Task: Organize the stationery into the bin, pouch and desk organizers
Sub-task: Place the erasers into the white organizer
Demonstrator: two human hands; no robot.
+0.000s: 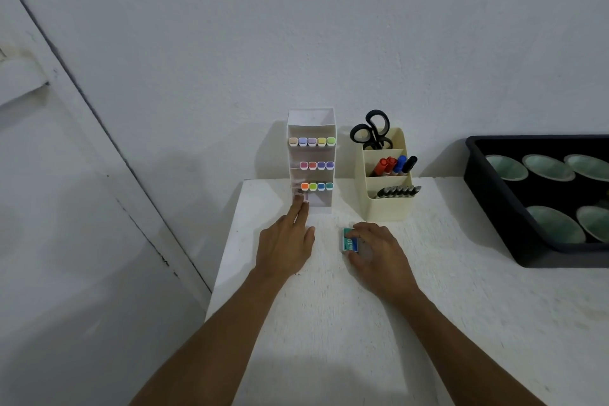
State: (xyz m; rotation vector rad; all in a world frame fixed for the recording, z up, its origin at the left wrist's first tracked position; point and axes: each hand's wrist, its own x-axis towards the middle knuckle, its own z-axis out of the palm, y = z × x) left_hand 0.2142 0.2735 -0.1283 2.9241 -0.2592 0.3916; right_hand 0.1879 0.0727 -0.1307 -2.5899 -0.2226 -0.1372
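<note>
A tall white marker organizer (311, 123) stands at the back of the white table (329, 323), with three rows of coloured markers in its slots. My left hand (286, 245) lies flat in front of it, straight fingertips touching its bottom shelf. My right hand (375, 252) grips a small teal staple box (349, 241) lying on the table. To the right stands a cream desk organizer (385, 204) holding black scissors (372, 130), red, blue and black markers (393, 165) and a row of dark pens (397, 191).
A black bin (487, 204) sits at the right on the table, with several pale green round items inside. The table's left edge runs just left of my left hand. A grey wall rises close behind the organizers.
</note>
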